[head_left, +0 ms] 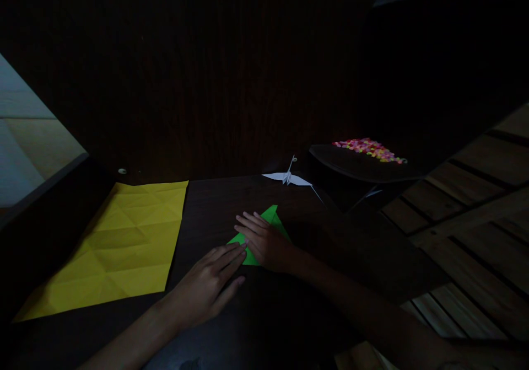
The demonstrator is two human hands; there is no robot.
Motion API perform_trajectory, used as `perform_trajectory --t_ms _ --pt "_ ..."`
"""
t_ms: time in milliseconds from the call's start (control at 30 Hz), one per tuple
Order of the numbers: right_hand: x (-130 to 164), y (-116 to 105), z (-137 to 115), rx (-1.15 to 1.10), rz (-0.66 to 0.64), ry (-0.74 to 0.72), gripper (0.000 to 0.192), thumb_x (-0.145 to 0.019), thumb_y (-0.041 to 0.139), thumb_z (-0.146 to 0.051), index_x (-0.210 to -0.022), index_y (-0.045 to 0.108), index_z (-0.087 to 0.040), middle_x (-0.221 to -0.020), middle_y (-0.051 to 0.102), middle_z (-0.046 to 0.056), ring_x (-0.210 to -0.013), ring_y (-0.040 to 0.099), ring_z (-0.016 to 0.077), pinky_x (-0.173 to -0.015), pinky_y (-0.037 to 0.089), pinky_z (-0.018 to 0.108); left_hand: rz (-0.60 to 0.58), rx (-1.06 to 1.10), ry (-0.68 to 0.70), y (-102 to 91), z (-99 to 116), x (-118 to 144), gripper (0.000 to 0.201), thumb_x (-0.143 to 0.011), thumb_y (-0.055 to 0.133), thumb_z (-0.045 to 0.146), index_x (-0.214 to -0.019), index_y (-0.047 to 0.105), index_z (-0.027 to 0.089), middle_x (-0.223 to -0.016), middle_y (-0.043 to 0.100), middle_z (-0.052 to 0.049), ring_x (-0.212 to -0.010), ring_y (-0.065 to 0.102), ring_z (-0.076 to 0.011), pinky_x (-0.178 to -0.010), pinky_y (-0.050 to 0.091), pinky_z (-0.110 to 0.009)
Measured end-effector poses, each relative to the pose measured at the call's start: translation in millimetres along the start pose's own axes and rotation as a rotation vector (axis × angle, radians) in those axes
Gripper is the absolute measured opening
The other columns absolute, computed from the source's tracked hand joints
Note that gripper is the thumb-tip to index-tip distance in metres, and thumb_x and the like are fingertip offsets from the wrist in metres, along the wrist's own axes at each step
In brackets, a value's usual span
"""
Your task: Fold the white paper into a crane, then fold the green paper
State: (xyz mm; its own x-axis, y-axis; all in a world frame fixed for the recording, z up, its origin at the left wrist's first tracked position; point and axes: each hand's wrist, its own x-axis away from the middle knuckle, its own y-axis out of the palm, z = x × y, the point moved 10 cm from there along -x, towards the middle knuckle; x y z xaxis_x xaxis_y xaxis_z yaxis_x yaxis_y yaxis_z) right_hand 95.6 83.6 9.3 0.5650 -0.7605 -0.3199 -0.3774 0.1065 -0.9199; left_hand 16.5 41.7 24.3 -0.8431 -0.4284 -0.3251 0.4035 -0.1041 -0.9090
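Note:
A sheet of green origami paper [253, 258], folded into a pointed shape, lies on the dark tabletop [215, 204]. My right hand [266, 243] rests flat across its upper part, fingers stretched out toward the left. With its fingertips on the paper's left side, my left hand [217, 282] lies with fingers extended and thumb apart. Much of the green paper is hidden beneath both hands. Just behind it stands a white paper crane [287, 178] with spread wings, near the upright dark panel.
A large creased yellow paper [128, 248] lies at the left, beside a low dark side wall [45, 215]. On a dark rounded shelf [330, 157] at the right sits a heap of small pink, red and yellow pieces [372, 148]. Wooden slats [475, 271] show beyond.

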Motion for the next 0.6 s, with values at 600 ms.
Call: perform_trajectory --t_ms 600 --pt "0 -16 -9 -0.086 0.098 -0.048 0.033 -0.09 0.052 -0.022 -0.121 0.06 -0.015 -0.129 0.057 0.014 -0.12 0.048 0.0273 -0.101 0.043 0.048 0.173 -0.019 -0.364 -10.7 -49 9 0.026 -0.093 0.051 0.027 -0.114 0.065 0.02 -0.103 0.061 -0.009 -0.092 0.057 -0.0261 -0.079 0.049 -0.043"
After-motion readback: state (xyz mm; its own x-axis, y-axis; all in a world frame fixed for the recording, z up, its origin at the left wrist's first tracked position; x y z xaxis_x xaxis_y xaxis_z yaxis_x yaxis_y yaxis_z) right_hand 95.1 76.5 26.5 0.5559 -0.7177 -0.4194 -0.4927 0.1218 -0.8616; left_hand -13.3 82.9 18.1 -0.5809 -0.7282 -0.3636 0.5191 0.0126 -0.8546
